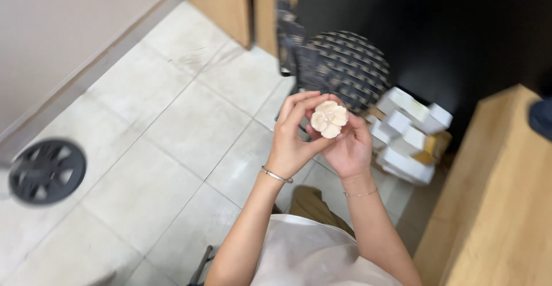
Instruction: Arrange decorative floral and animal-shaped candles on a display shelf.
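We hold a small cream flower (329,119) with rounded, layered petals. Our left hand (296,139) and right hand (351,148) pinch it between fingertips above pale floor tiles (172,125).

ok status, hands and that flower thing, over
Left hand and right hand both closed on the cream flower-shaped piece, held above the tiled floor. Nothing between the hands. White boxes stacked to the right, clear.

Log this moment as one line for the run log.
left hand: holding cream flower | right hand: holding cream flower | below: tiled floor
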